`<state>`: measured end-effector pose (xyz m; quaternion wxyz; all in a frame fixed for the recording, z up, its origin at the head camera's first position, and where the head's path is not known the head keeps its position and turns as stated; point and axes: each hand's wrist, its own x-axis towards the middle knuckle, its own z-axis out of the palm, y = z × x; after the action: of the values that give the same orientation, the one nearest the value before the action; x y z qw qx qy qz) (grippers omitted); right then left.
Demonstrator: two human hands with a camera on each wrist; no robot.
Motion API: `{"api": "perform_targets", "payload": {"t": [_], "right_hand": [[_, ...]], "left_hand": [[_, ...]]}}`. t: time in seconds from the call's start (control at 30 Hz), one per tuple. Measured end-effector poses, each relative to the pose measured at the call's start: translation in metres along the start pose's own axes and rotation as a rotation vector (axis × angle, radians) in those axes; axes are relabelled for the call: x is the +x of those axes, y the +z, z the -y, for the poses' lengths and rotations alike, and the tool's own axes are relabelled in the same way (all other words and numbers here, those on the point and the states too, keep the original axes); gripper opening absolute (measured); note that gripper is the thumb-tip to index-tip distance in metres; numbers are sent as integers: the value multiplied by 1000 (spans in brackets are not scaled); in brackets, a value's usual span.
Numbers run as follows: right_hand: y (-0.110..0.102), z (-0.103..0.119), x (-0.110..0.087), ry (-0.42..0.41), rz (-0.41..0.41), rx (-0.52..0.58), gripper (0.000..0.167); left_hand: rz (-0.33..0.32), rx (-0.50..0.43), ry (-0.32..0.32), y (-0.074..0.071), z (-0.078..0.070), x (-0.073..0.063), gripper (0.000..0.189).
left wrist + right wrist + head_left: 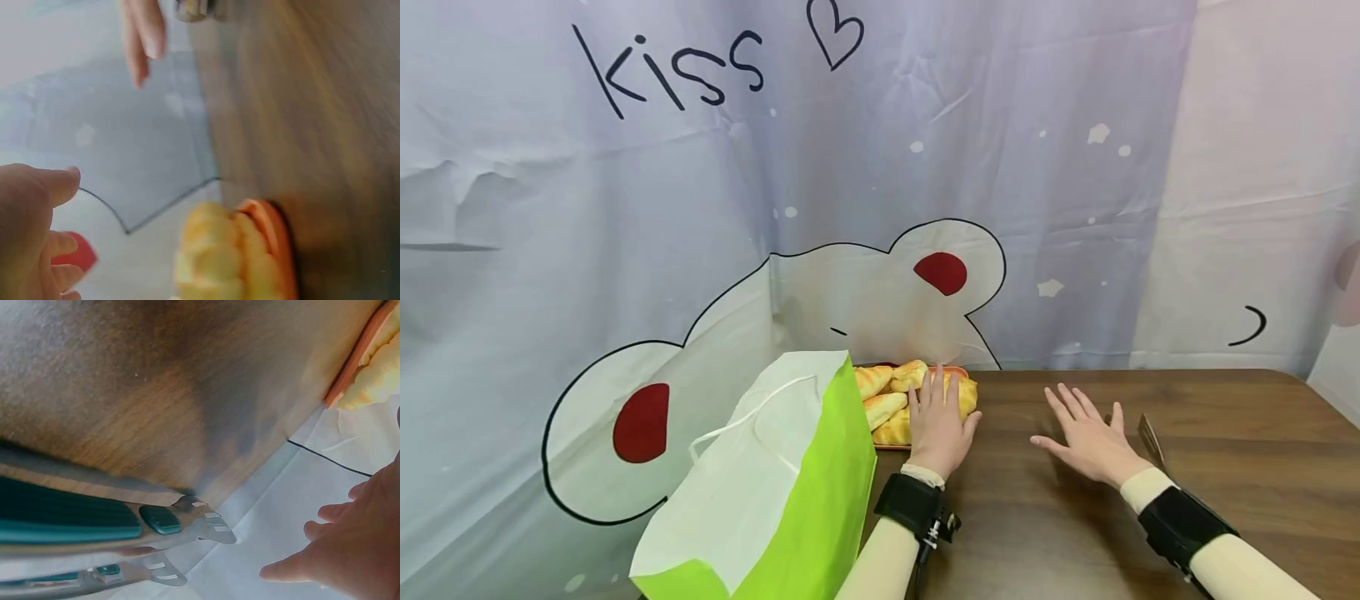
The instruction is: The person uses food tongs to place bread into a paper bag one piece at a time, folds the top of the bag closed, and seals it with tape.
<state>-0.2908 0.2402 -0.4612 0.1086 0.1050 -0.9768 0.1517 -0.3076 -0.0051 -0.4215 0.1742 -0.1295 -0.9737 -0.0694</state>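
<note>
My left hand (938, 433) is held with straight fingers in front of several bread pieces (883, 410) that lie on an orange tray (278, 250). The left wrist view shows a gap between that hand and the bread. Above the table to the right, my right hand (1090, 446) is spread and holds nothing. Beside it, tongs (162, 520) with teal grips and slotted metal ends lie on the table; in the head view my right wrist and arm hide most of them.
A green and white paper bag (827, 492) with cord handles stands left of my left arm and covers the tray's left part. The brown wooden table (1240, 450) ends at a printed curtain (850, 167) behind.
</note>
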Motion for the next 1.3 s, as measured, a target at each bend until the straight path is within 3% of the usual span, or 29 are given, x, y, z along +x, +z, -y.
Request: {"api": "perform_targets", "payload": {"t": [0.37, 0.53, 0.7, 0.8, 0.93, 1.07, 1.3], "right_hand": [[1, -1, -6, 6, 0, 8, 95], [2, 0, -7, 0, -4, 13, 95], [1, 1, -8, -8, -10, 14, 91], [0, 2, -9, -10, -10, 17, 91], [-1, 5, -11, -11, -5, 17, 94], [-2, 6, -13, -14, -8, 22, 92], [-3, 5, -12, -23, -21, 3, 94]], "left_hand": [[-77, 46, 43, -42, -20, -17, 73], [-187, 116, 53, -65, -26, -28, 74], [-286, 227, -20, -84, -24, -33, 77], [-278, 257, -92, -91, -18, -33, 77], [-266, 226, -157, -103, -7, -37, 77], [-322, 154, -159, -124, -3, -54, 78], [-448, 83, -88, -159, -7, -96, 78]]}}
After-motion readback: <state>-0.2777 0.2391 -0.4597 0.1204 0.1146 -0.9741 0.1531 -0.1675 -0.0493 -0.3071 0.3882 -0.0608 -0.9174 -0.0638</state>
